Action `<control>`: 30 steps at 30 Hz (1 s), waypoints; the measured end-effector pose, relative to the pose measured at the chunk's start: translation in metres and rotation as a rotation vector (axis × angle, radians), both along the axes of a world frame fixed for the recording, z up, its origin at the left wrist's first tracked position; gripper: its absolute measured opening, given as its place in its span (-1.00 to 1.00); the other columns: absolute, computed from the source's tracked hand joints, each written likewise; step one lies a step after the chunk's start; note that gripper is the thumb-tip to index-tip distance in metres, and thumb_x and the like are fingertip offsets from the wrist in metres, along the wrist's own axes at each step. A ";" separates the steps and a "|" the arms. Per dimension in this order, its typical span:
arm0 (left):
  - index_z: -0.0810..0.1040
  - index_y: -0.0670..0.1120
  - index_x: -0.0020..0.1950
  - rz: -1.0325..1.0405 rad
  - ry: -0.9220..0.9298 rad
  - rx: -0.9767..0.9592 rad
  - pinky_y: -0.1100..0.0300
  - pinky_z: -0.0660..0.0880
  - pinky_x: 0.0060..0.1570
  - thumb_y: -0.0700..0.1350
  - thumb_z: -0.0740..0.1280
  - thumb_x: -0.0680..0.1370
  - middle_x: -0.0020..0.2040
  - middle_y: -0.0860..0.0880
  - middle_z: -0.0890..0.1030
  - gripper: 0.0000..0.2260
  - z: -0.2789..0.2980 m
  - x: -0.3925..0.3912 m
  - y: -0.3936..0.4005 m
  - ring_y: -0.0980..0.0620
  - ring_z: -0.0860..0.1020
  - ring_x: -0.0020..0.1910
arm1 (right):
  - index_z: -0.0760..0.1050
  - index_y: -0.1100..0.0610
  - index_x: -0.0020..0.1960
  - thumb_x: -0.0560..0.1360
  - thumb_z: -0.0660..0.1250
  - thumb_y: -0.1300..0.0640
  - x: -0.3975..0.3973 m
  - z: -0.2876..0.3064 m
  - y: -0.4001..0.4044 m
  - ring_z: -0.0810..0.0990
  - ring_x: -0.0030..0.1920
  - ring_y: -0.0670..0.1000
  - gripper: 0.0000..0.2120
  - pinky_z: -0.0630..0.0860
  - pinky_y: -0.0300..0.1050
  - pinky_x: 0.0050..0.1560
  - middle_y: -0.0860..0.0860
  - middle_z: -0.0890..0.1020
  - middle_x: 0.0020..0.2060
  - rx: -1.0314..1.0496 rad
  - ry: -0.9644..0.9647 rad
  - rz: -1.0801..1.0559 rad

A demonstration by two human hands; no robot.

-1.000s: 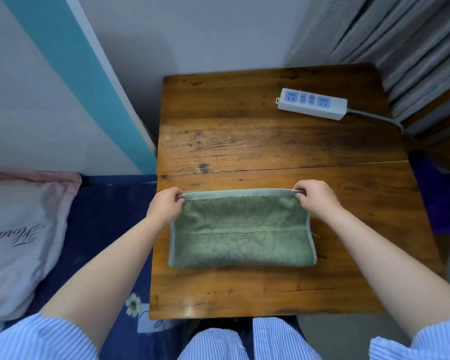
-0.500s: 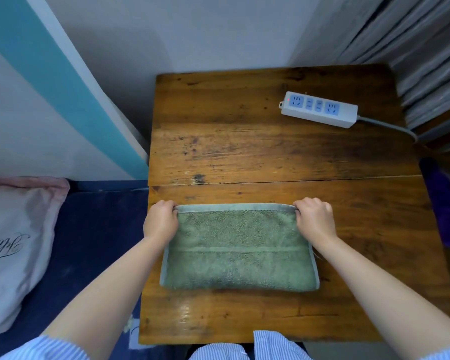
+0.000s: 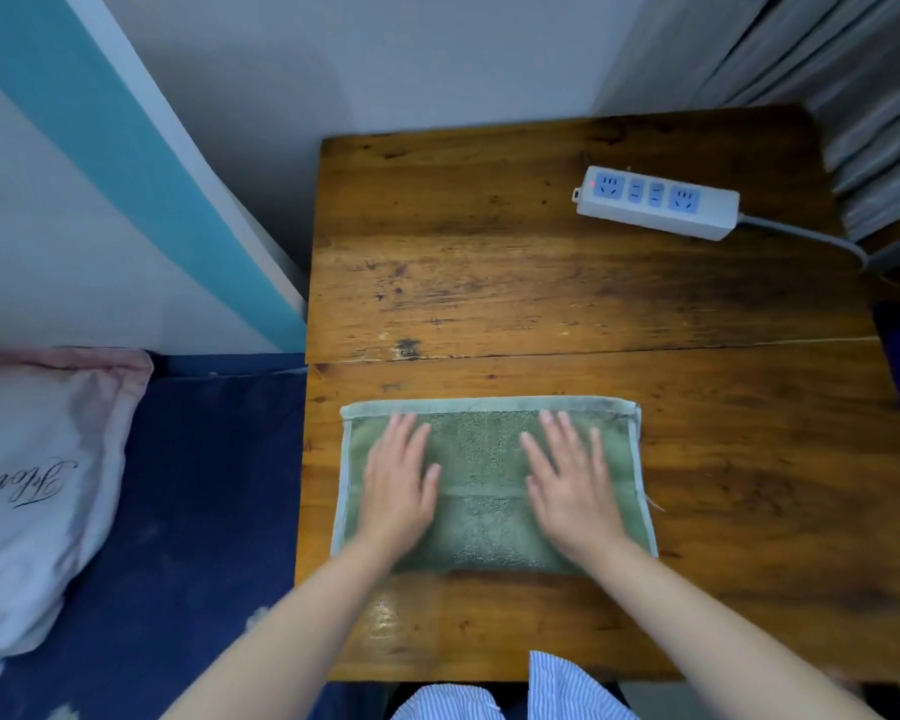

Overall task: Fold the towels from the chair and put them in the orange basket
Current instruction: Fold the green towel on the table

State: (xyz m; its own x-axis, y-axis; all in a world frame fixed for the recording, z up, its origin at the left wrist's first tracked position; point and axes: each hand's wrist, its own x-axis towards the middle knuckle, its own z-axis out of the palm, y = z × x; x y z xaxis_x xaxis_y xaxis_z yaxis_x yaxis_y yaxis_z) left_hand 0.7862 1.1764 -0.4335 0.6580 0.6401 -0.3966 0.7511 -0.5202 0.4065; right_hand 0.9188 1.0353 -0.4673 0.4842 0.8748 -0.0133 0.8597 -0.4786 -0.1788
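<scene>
Towel: a folded green towel (image 3: 492, 478) lies flat on the near half of a wooden table (image 3: 541, 293), its long axis running 9 to 3 o'clock, the pale hemmed edge toward 12.
Left hand: the left hand (image 3: 401, 485) rests palm down on the towel's 9 o'clock half, fingers straight and slightly spread, pointing to 12.
Right hand: the right hand (image 3: 570, 483) presses flat on the 3 o'clock half, fingers likewise straight and spread.
Elsewhere: a white power strip (image 3: 655, 202) sits toward 1 o'clock, well apart from the towel; a pillow (image 3: 37, 491) lies at 9.
Hard to make out: both forearms cover the towel's near corners; a purple object at the 3 o'clock frame edge is cut off and cannot be identified.
</scene>
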 end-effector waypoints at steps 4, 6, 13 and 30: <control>-0.11 -0.03 0.53 -0.101 0.168 0.010 0.18 -0.35 0.39 0.17 -0.33 0.49 0.53 0.05 -0.20 -0.37 -0.019 -0.013 -0.036 0.16 -0.37 0.36 | 0.48 0.06 0.24 0.42 0.02 -0.05 -0.045 -0.013 0.018 0.09 0.45 0.12 -0.51 0.02 0.16 0.33 0.11 0.46 0.31 -0.132 0.042 -0.017; -0.21 -0.03 0.49 -0.126 0.241 0.074 0.14 -0.36 0.37 0.18 -0.47 0.33 0.47 0.05 -0.29 -0.26 -0.031 -0.026 -0.036 0.11 -0.37 0.37 | 0.55 0.07 0.19 0.40 0.03 -0.06 -0.055 -0.015 0.017 0.25 0.32 0.10 -0.50 0.03 0.18 0.31 0.13 0.54 0.24 -0.172 0.042 -0.040; -0.16 0.07 0.44 -0.060 0.238 0.121 0.05 -0.34 0.38 0.43 -0.56 0.23 0.46 0.04 -0.25 -0.13 -0.046 -0.049 -0.026 0.00 -0.31 0.45 | 0.34 0.04 0.32 0.42 0.04 -0.10 -0.038 -0.019 -0.035 -0.21 0.50 -0.02 -0.49 -0.29 -0.01 0.45 0.01 0.35 0.34 -0.197 0.087 -0.142; 0.35 -0.11 0.28 -0.300 0.077 0.306 -0.11 0.09 0.30 0.18 -0.19 0.60 0.28 -0.24 0.51 -0.47 -0.027 -0.019 -0.023 -0.18 0.19 0.33 | 0.00 0.16 0.50 0.33 -0.37 -0.16 0.004 0.016 -0.069 -0.26 0.42 -0.09 -0.19 -0.33 -0.05 0.40 0.08 -0.03 0.52 -0.151 0.314 -0.379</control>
State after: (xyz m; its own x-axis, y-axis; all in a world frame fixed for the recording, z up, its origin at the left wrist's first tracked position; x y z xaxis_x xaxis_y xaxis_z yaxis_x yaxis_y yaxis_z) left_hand 0.7669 1.1535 -0.4606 0.8089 0.5205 -0.2734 0.5702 -0.8080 0.1484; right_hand 0.9226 0.9658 -0.4512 0.7193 0.6157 -0.3217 0.5366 -0.7865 -0.3055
